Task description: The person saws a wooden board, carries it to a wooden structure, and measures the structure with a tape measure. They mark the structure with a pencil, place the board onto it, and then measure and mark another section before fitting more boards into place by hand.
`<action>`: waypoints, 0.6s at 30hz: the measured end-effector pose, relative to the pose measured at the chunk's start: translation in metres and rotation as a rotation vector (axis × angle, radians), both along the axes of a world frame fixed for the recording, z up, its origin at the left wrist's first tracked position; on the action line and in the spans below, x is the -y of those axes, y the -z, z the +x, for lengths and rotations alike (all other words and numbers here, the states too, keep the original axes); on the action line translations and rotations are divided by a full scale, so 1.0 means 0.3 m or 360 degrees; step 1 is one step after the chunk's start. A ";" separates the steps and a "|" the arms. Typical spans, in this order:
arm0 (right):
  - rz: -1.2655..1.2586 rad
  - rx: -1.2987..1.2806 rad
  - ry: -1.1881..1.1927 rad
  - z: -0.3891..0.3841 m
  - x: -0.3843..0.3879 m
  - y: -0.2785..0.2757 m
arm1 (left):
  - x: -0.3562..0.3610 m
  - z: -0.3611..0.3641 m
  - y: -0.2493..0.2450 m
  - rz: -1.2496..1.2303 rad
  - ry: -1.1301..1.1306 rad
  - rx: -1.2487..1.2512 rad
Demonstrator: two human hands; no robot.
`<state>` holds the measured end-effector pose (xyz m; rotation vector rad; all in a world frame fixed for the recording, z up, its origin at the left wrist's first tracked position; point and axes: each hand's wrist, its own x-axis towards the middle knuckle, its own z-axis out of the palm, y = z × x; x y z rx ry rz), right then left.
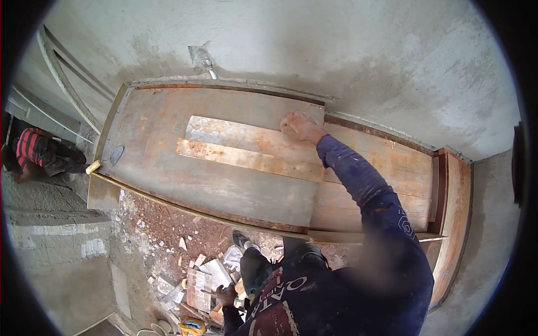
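Observation:
My right hand (302, 126) reaches across the wooden panel bed, its fingers curled closed at the upper edge of a pale, stained plank (235, 133). Whatever lies inside those fingers is hidden. Directly below that plank, a second narrow plank (252, 161) lies almost parallel on the large grey-brown panel (224, 193). My left hand (226, 295) hangs low at my side, fingers stretched out, above scrap wood pieces (199, 285) on the ground. It appears to hold nothing. A pointed trowel (116, 155) rests at the panel's left end.
Wooden edge boards (196, 214) frame the panels against a plastered wall (358, 45). A pipe stub (212, 73) sticks out of the wall. Rubble (162, 224) and a yellow tool (192, 326) lie on the ground. Another person in a striped shirt (29, 145) bends at far left.

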<state>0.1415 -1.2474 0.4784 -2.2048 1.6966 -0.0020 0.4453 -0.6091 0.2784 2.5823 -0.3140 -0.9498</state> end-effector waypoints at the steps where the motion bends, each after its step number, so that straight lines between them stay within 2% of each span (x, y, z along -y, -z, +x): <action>1: 0.0151 0.0052 -0.0205 -0.031 -0.005 -0.017 | -0.087 -0.009 0.129 -0.0020 -0.0016 -0.0046; 2: 0.0149 0.0054 -0.0214 -0.075 0.021 0.002 | -0.123 -0.048 0.182 0.0069 -0.0054 -0.0034; 4: -0.0234 0.0130 0.0089 -0.159 0.099 0.074 | -0.044 -0.182 0.004 0.0060 0.0206 0.0013; 5: -0.0226 0.0147 0.0080 -0.179 0.107 0.073 | -0.004 -0.248 -0.072 0.0199 0.0318 0.0250; 7: -0.0297 0.0128 0.0232 -0.218 0.117 0.050 | -0.029 -0.296 -0.076 0.0214 0.0344 0.0251; 11: -0.0511 0.0100 0.0252 -0.223 0.033 0.137 | -0.068 -0.344 -0.063 0.0269 0.0275 0.0184; 13: -0.0035 -0.0216 -0.0215 -0.240 -0.022 0.038 | -0.108 -0.314 0.017 0.0259 0.0187 -0.0003; 14: -0.0041 -0.0219 -0.0168 -0.288 -0.066 -0.003 | -0.093 -0.308 0.011 0.0249 0.0233 -0.0001; 16: -0.0237 0.0148 -0.0106 -0.343 -0.185 -0.074 | -0.060 -0.276 -0.020 -0.0208 0.0399 -0.0479; 17: -0.0260 0.0150 -0.0077 -0.372 -0.248 -0.105 | -0.092 -0.219 0.091 -0.0101 0.0755 -0.0058; 18: -0.0297 0.0411 0.0079 -0.418 -0.324 -0.127 | -0.121 -0.151 0.238 0.0046 0.0965 0.0109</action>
